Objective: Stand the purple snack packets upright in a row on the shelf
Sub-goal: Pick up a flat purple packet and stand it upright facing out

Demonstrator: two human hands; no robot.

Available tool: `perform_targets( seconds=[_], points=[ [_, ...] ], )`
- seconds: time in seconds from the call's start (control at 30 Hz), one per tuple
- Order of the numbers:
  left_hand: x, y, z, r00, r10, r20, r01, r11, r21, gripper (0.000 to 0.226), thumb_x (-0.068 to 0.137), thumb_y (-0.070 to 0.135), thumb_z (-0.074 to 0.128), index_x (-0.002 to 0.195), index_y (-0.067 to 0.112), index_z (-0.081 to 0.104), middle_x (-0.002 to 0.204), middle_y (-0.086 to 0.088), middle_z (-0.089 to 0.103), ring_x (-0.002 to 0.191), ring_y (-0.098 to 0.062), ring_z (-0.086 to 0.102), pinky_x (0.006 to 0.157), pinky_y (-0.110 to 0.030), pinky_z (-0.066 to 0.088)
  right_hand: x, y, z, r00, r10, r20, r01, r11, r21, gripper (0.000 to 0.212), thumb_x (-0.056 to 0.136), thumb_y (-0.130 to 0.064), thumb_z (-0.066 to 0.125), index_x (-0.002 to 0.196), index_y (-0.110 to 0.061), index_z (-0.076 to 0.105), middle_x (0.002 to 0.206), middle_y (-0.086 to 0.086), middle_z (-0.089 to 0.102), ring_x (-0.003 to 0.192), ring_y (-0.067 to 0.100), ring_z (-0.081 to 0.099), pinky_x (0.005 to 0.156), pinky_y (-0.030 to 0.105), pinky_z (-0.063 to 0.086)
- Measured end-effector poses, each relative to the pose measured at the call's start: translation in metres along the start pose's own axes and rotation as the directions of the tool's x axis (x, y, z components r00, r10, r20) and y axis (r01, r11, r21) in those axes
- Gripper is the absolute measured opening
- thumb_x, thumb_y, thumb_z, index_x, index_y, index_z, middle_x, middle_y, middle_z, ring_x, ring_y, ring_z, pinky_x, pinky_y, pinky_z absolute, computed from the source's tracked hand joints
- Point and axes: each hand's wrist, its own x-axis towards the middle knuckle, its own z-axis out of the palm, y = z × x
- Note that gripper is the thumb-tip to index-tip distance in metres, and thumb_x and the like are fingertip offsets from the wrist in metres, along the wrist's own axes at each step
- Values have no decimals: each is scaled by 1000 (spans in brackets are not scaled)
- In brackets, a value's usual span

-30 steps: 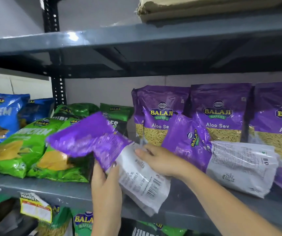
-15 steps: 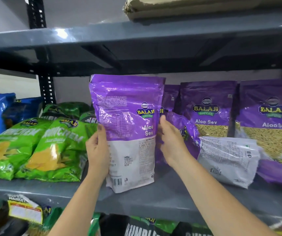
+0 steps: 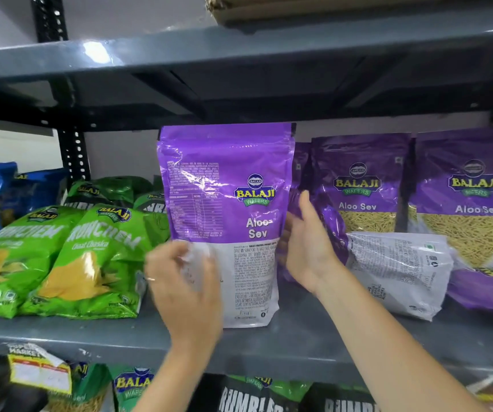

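Head view | right hand (image 3: 304, 248) open-palmed against upright purple packet (image 3: 227, 203) | left hand (image 3: 185, 286) blurred

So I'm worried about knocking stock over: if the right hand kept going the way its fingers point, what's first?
Probably the purple packet standing behind the upright packet; the right hand looks almost on it.

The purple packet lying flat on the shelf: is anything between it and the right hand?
No. The right hand is just left of the lying packet, with nothing visible between. The left hand is in front of the upright packet.
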Motion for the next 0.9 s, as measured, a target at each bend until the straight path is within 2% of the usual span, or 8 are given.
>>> perform_targets(
  seconds=[0.1, 0.23, 0.37, 0.43, 0.53, 0.63, 0.77, 0.9],
  points=[
    [-36, 20, -6, 940, -1, 340, -46, 991, 129, 36, 86, 53, 47, 110, 27, 50, 108, 9, 49, 97, -15, 52, 81, -36, 38, 0, 9, -2, 988, 152, -13, -153, 986, -67, 54, 96, -57, 33, 73, -19, 66, 57, -1, 64, 53, 14, 51, 57, 28, 40],
    [-32, 27, -10, 906, -139, 400, 110, 989, 96, 49, 75, 71, 43, 109, 35, 47, 108, 20, 44, 101, -7, 49, 84, -33, 38, -4, 15, -2, 991, -1, -135, -44, 944, -328, 30, 94, -22, 50, 67, -18, 62, 52, -9, 58, 41, 4, 45, 46, 17, 39],
    [-13, 26, -12, 814, -327, 480, 347, 936, 49, 68, 58, 81, 50, 111, 38, 46, 109, 30, 53, 99, 19, 50, 82, -25, 42, -7, 21, -1, 975, -146, -167, 85, 942, -325, 4, 86, -16, 69, 87, -18, 66, 77, 7, 64, 50, 9, 54, 38, 15, 36],
    [-7, 23, -8, 789, -360, 499, 423, 906, -16, 71, 59, 69, 68, 114, 33, 44, 104, 27, 60, 87, 23, 55, 74, -12, 44, -8, 28, -1, 973, -187, -133, 128, 922, -365, 30, 77, -21, 79, 103, -21, 64, 94, 3, 66, 69, 9, 58, 54, 19, 43],
    [6, 2, -6, 730, -407, 549, 573, 803, -166, 64, 63, 36, 84, 111, 21, 45, 100, 10, 68, 79, 11, 65, 69, -8, 49, -13, 27, -2, 983, -180, -47, 145, 901, -409, 75, 66, -22, 87, 126, -38, 44, 103, -25, 55, 93, -14, 50, 76, 14, 43],
    [21, -27, -14, 621, -310, 720, 672, 683, -286, 74, 53, 45, 88, 113, 21, 53, 103, 8, 76, 95, -8, 70, 75, -18, 55, -13, 28, -9, 993, -115, 35, 118, 895, -431, 96, 47, -29, 90, 124, -44, 35, 106, -27, 60, 94, -12, 60, 82, 16, 48],
    [36, -49, -16, 574, -253, 779, 689, 663, -293, 85, 45, 62, 86, 113, 18, 61, 107, 3, 76, 103, -14, 67, 84, -24, 55, -12, 30, -20, 994, -112, 13, 105, 882, -459, 68, 54, -22, 92, 114, -23, 61, 105, -7, 75, 87, 2, 71, 73, 16, 52],
    [31, -58, -13, 562, -243, 790, 708, 636, -308, 76, 56, 59, 82, 120, 23, 61, 123, 0, 70, 117, -19, 62, 99, -32, 50, -16, 34, -26, 987, -159, 34, 156, 871, -467, 49, 60, -18, 90, 105, -17, 68, 91, -8, 78, 76, -1, 72, 62, 9, 49]
  ],
)
